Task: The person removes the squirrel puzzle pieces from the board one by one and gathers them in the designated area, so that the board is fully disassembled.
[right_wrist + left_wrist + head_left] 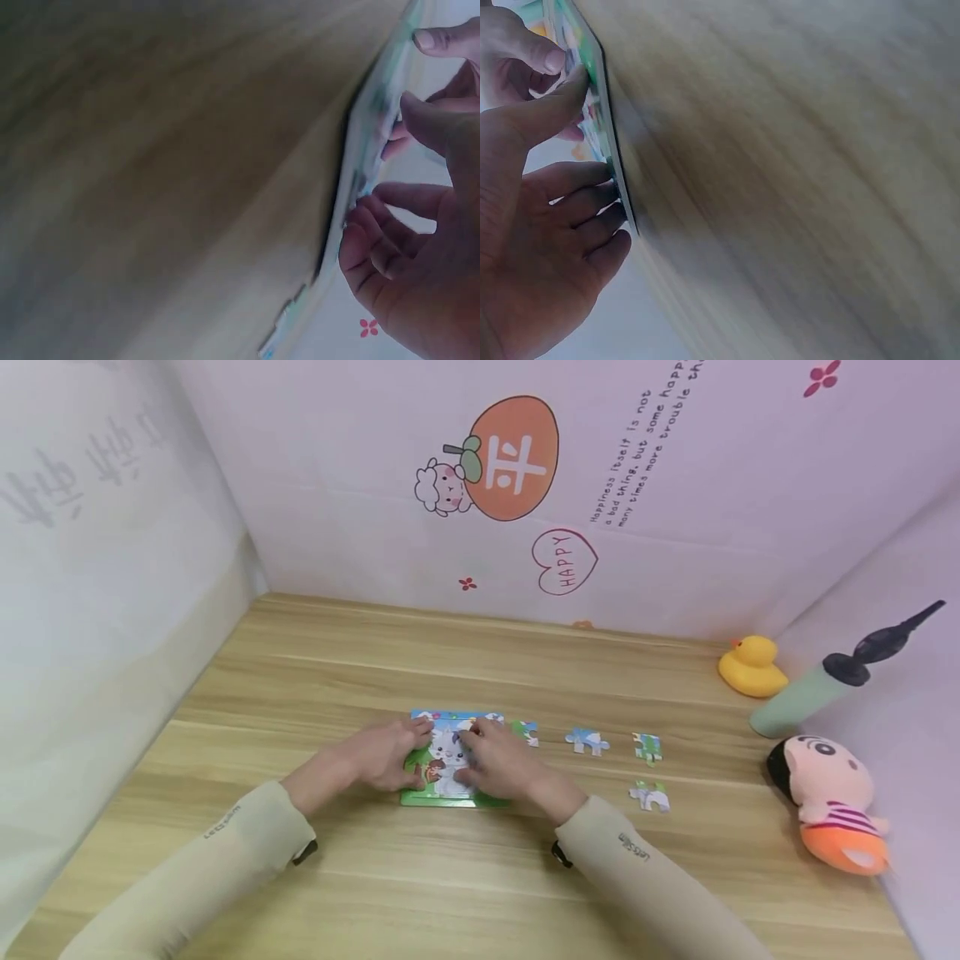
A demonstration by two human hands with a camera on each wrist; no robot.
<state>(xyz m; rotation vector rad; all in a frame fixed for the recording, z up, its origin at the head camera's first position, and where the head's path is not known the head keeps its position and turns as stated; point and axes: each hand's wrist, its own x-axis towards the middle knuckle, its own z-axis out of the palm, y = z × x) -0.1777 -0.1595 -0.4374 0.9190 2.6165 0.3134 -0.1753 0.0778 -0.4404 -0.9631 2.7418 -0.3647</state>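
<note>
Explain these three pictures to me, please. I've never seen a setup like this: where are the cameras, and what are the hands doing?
There is no machine here, just a person working with bare hands. The wide picture comes from a camera worn on the head, looking forward and down. The two close, slanted ones come from cameras on the left and right wrists.

On the wooden table lies a picture puzzle. The left hand touches its left side, and the right hand its right side. Whether the right fingers pinch a piece, I can't tell.

To the right are four loose pieces. Farther right are a yellow duck, a pale green cylinder and a soft doll.
</note>
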